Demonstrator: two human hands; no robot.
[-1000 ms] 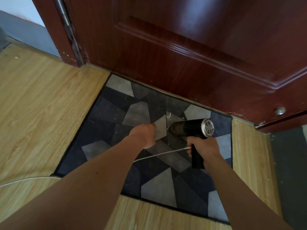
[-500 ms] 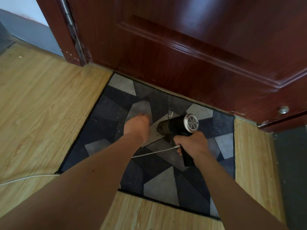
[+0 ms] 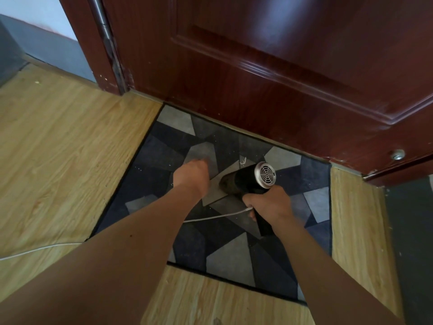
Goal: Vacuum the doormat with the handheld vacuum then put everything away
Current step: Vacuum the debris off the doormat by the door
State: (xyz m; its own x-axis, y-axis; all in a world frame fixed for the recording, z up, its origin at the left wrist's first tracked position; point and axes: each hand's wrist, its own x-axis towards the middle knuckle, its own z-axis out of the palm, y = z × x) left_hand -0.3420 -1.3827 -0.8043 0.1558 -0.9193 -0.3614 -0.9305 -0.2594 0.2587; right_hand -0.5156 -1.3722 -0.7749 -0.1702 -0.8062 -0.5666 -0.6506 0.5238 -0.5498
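vacuuming under way: our right hand [image 3: 269, 205] grips the handheld vacuum [image 3: 246, 181] by its handle, nozzle down on the doormat [image 3: 234, 261] by the door [image 3: 257, 90]; our left hand [image 3: 193, 175] rests on the mat (fingers hidden, clenched or not we cannot tell). next, we judge: steer toward the white scrap [image 3: 243, 161].

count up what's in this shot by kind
hands: 2, left hand and right hand
handheld vacuum: 1
doormat: 1
white cord: 1
door: 1
total: 6
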